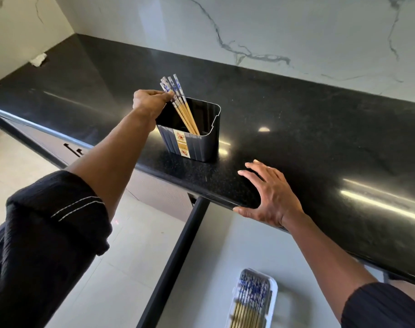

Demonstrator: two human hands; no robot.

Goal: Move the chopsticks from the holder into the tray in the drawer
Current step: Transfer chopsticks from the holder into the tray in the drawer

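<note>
A dark ribbed holder (197,147) stands on the black countertop (320,129). Several wooden chopsticks (181,107) with blue-and-white tops lean in it toward the left. My left hand (150,101) reaches over the holder's left rim, its fingers closed around the chopsticks' upper parts. My right hand (270,195) lies flat with spread fingers on the counter's front edge and holds nothing. Below, in the open drawer (216,245), a white tray (273,288) holds several more chopsticks (247,301) lying side by side.
A marble-patterned wall rises behind the counter. A crumpled white scrap (38,59) lies in the far left corner. The drawer's dark side rail (175,263) runs diagonally. A cabinet handle (72,147) shows under the counter at left, with pale floor tiles beneath.
</note>
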